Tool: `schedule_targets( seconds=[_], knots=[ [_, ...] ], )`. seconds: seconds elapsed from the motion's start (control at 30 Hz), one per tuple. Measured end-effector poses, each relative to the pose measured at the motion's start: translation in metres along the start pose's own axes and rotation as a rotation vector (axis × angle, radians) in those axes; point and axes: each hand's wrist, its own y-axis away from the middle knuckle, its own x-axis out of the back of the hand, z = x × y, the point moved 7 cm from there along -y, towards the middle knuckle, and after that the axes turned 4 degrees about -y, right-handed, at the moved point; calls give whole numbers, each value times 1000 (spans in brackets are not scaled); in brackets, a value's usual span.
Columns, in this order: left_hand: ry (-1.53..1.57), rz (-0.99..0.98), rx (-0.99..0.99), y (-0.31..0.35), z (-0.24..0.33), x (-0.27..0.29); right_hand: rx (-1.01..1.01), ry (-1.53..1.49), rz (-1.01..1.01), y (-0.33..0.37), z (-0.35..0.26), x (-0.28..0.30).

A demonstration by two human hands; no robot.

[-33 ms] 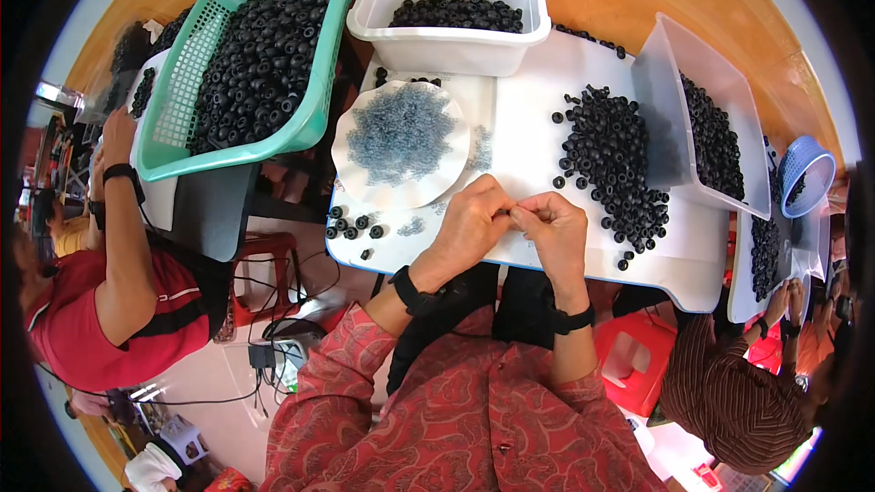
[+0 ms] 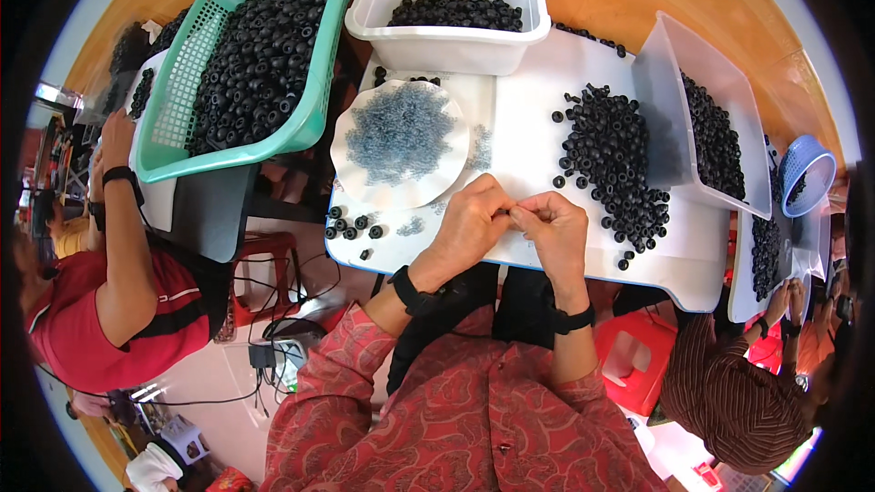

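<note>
My left hand (image 2: 471, 221) and my right hand (image 2: 554, 230) meet fingertip to fingertip over the front edge of the white table (image 2: 533, 137). Both are pinched closed, and whatever lies between the fingers is too small and hidden to make out. To the left stands a white wavy-rimmed plate (image 2: 344, 160) heaped with small translucent bluish rings (image 2: 398, 133). Several black ring-shaped pieces (image 2: 350, 232) lie below that plate, beside a few loose translucent rings (image 2: 411, 226). Right of my hands spreads a pile of black ring-shaped pieces (image 2: 612, 150).
A green basket (image 2: 314, 118) full of black pieces stands at the left. Behind the plate is a white tub (image 2: 447, 48); a clear bin (image 2: 670, 109) lies tipped at the right, both holding black pieces. Co-workers sit left (image 2: 128, 310) and right (image 2: 729, 392).
</note>
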Motion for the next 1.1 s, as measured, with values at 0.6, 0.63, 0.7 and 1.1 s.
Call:
schedule_targets(
  seconds=[0.6,0.63,0.7,1.1],
  knots=[
    [-63,13,30,6,2,0,-9,108,-13,-7,-6,-2],
    [-19,8,47,8,3,1,-3,105,-12,-6,-5,-2],
    [24,6,42,10,6,3,10,123,1,-7,-5,-1],
    [-132,117,-149,22,13,2,27,201,5,-1,0,1]
  ],
)
